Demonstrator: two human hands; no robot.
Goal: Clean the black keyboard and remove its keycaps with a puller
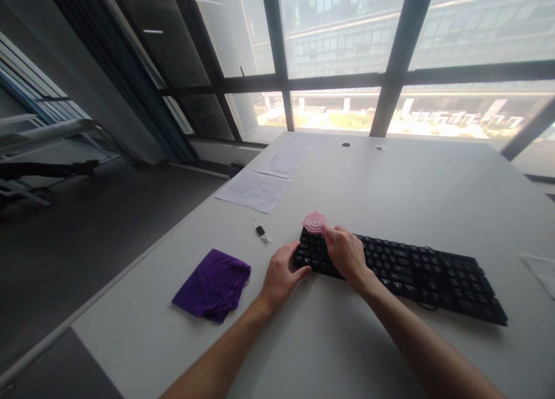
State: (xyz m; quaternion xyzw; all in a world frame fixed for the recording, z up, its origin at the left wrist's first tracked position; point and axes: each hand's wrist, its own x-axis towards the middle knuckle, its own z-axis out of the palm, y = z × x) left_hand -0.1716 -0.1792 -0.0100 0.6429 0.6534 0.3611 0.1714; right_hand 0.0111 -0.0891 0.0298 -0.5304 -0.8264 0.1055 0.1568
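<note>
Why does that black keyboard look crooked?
The black keyboard lies slanted across the white table, not square to its edge. The crumpled purple cloth sits bunched, not folded. Nothing looks spilled or broken.
</note>
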